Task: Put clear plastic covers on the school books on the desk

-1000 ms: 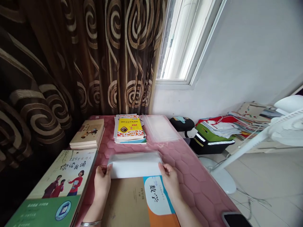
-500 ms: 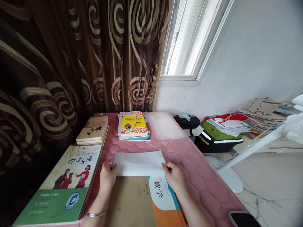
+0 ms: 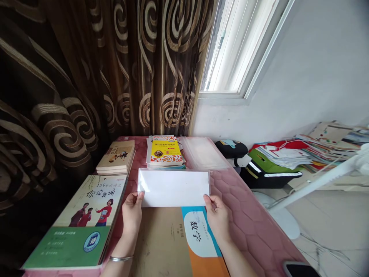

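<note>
Both of my hands grip a white sheet with a glossy clear plastic edge point(image 3: 174, 188), which is raised and tilted up toward me. My left hand point(image 3: 132, 213) pinches its lower left corner between thumb and fingers. At the lower right corner, my right hand point(image 3: 217, 217) pinches it likewise. Directly below the sheet lies a maths textbook point(image 3: 161, 242), turned sideways, with a brown area and a blue, white and orange panel. Whether the sheet is joined to the book I cannot tell. A silver bracelet point(image 3: 122, 259) circles my left wrist.
On the pink tabletop point(image 3: 245, 215), a green poetry book point(image 3: 72, 246) and beige books point(image 3: 115, 154) stand at left. A yellow-covered book stack point(image 3: 165, 150) and clear plastic covers point(image 3: 204, 154) sit behind. A phone-like dark object point(image 3: 300, 269) lies front right. A white fan point(image 3: 311, 184) stands beside the table.
Both hands have lifted the white sheet, so its face now stands more upright toward me. The camera view has shifted slightly left.
</note>
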`<state>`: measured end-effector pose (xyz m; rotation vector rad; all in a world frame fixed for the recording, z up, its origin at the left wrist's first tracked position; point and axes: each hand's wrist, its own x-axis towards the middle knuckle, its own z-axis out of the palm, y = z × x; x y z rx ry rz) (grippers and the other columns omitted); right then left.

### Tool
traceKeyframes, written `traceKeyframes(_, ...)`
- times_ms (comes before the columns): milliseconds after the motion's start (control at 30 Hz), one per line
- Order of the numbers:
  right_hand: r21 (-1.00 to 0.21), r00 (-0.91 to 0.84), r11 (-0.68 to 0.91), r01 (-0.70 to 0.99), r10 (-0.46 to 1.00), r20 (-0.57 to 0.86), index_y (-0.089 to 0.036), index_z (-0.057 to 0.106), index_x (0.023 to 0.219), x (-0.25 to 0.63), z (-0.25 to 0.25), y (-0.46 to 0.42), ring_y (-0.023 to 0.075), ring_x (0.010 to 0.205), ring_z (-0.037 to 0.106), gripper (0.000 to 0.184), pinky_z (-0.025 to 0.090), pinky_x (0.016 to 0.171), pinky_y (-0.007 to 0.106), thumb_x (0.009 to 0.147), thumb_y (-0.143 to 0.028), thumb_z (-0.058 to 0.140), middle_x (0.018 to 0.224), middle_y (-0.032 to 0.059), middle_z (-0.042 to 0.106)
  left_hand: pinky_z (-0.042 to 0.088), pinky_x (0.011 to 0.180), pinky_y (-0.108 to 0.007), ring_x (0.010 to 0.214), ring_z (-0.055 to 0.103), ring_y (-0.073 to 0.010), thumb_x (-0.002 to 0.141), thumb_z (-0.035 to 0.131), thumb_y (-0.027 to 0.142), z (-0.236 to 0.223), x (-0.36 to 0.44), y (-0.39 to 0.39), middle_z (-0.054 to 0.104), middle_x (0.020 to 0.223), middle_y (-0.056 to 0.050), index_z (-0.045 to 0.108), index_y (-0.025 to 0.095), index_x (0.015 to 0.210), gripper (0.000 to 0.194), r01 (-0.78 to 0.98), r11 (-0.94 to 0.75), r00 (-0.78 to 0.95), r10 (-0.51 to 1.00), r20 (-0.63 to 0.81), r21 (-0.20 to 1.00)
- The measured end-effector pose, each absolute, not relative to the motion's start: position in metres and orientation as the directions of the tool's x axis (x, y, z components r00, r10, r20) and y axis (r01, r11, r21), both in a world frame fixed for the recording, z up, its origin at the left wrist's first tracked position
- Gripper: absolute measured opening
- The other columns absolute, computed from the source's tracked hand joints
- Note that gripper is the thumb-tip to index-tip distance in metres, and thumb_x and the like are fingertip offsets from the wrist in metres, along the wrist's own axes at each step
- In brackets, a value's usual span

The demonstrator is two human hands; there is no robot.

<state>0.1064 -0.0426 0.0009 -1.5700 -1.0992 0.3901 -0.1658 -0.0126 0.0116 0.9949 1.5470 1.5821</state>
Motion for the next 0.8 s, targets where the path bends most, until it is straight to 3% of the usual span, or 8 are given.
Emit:
traceKeyframes(233, -0.885, 0.532, 0.069, 0.461, 0.776, 0.338, -0.023, 0.05, 0.063, 0.103, 0.001, -0.042, 0.0176, 0.057, 0.052, 0.054, 0.041, 0.058, 0.028, 0.08, -0.074, 0.048, 0.058, 0.0012, 0.058, 0.039, 0.064, -0.028, 0.062, 0.049, -0.0161, 0.063, 0.063, 0.075, 0.011, -0.165, -0.015, 0.06, 0.062, 0.0, 0.059, 0.019, 0.066, 0.056, 0.156, -0.023, -0.481, 0.872, 0.096, 0.988)
traceKeyframes(433, -0.951, 0.536, 0.089, 0.297, 0.809, 0.243, -0.02, 0.06, 0.071, 0.099, 0.014, -0.047, 0.0192, 0.06, 0.054, 0.054, 0.043, 0.054, 0.027, 0.075, -0.074, 0.054, 0.064, 0.0033, 0.062, 0.038, 0.06, -0.027, 0.059, 0.046, -0.0148, 0.062, 0.063, 0.079, 0.009, -0.164, -0.013, 0.056, 0.058, 0.002, 0.057, 0.019, 0.062, 0.06, 0.178, -0.031, -0.507, 0.854, 0.119, 0.984)
traceKeyframes(633, -0.967, 0.566, 0.075, 0.245, 0.799, 0.205, -0.02, 0.061, 0.072, 0.1, 0.011, -0.049, 0.0186, 0.058, 0.052, 0.052, 0.042, 0.053, 0.027, 0.073, -0.072, 0.058, 0.06, 0.0015, 0.059, 0.046, 0.071, -0.029, 0.073, 0.058, -0.018, 0.072, 0.064, 0.066, 0.009, -0.163, -0.015, 0.066, 0.078, -0.004, 0.065, 0.017, 0.083, 0.051, 0.001, -0.163, -0.394, 0.907, 0.15, 0.987)
traceKeyframes(800, -0.979, 0.561, 0.069, 0.193, 0.81, 0.167, -0.019, 0.061, 0.072, 0.101, 0.005, -0.048, 0.0168, 0.056, 0.05, 0.051, 0.041, 0.052, 0.026, 0.072, -0.07, 0.062, 0.058, 0.0003, 0.056, 0.049, 0.079, -0.032, 0.08, 0.064, -0.0199, 0.07, 0.072, 0.055, 0.009, -0.164, -0.014, 0.07, 0.084, -0.007, 0.065, 0.015, 0.093, 0.047, -0.142, -0.164, -0.319, 0.941, 0.112, 0.976)
